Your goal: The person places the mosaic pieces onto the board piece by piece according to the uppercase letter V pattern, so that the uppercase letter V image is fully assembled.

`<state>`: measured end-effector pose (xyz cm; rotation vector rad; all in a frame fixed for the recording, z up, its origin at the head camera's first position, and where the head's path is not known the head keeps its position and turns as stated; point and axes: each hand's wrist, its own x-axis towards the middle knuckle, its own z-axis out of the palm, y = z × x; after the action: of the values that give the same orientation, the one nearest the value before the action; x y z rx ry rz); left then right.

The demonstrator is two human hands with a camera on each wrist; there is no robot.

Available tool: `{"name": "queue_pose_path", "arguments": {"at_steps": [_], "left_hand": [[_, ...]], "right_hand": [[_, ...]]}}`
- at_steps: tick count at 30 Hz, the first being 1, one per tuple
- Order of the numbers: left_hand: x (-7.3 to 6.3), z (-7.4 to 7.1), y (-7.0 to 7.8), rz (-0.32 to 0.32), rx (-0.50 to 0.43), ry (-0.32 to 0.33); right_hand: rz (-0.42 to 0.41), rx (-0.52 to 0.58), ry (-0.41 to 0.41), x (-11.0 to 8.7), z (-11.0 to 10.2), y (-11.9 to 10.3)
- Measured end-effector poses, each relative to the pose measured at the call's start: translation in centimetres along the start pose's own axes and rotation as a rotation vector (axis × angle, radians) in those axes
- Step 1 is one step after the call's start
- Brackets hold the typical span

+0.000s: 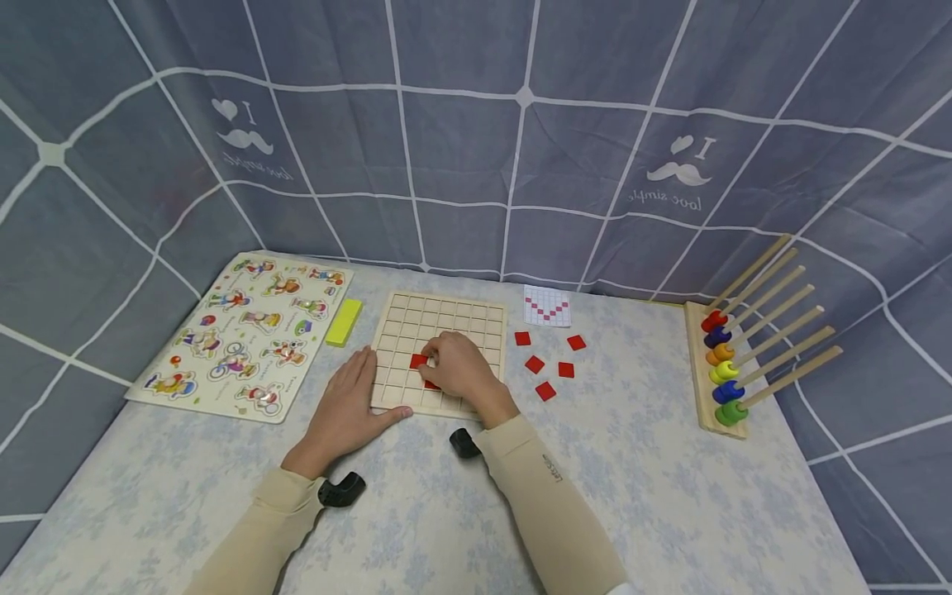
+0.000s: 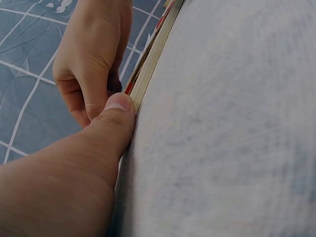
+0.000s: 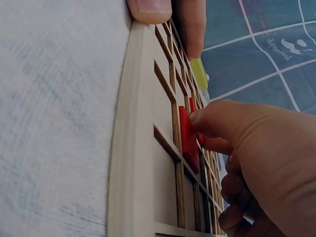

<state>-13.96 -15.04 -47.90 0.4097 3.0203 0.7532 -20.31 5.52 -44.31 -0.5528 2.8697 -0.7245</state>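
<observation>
A wooden grid board (image 1: 402,318) lies on the table between both hands. My left hand (image 1: 348,405) rests along its left edge, fingers straight and thumb spread to the near edge; in the left wrist view the left thumb (image 2: 111,123) touches the board's rim. Over the board, my right hand (image 1: 463,370) has curled fingers, thumb and forefinger pinching a red square tile (image 3: 187,140) at the grid. Another red tile (image 1: 419,361) sits in a cell just beyond it. The right fingers partly hide both tiles.
Several loose red tiles (image 1: 535,364) lie right of the board, below a pattern card (image 1: 546,307). A yellow block (image 1: 344,322) and a picture puzzle board (image 1: 245,339) lie to the left. A peg stand with coloured rings (image 1: 721,372) stands far right.
</observation>
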Motion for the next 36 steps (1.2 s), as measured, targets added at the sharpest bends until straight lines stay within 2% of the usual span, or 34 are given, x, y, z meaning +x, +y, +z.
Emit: {"name": "queue_pose_path", "arguments": {"at_steps": [9, 13, 16, 19, 22, 25, 29, 32, 36], "left_hand": [[-0.2, 0.0, 0.0, -0.004, 0.004, -0.007], [-0.2, 0.0, 0.2, -0.009, -0.002, -0.012], [-0.1, 0.1, 0.4, -0.005, -0.005, -0.008], [0.0, 0.2, 0.3, -0.004, -0.007, -0.004], [0.2, 0.2, 0.2, -0.005, -0.008, -0.006], [0.3, 0.2, 0.2, -0.009, -0.009, -0.011], [0.2, 0.1, 0.1, -0.019, -0.01, -0.018], [0.0, 0.0, 0.1, -0.021, -0.009, -0.019], [0.0, 0.0, 0.1, -0.017, -0.007, -0.013]], "right_hand": [[0.022, 0.118, 0.007, -0.5, 0.3, 0.3], [-0.006, 0.181, 0.016, -1.2, -0.2, 1.4], [-0.016, 0.233, 0.066, -2.4, -0.9, 3.5], [0.023, 0.303, 0.121, -4.2, -2.3, 6.4], [0.061, 0.327, 0.161, -6.3, -4.1, 9.8], [0.08, 0.313, 0.189, -8.6, -5.8, 13.3], [0.141, 0.277, 0.233, -11.1, -6.9, 17.2], [0.2, 0.248, 0.243, -12.2, -7.0, 19.1], [0.201, 0.222, 0.225, -12.5, -6.9, 20.0]]}}
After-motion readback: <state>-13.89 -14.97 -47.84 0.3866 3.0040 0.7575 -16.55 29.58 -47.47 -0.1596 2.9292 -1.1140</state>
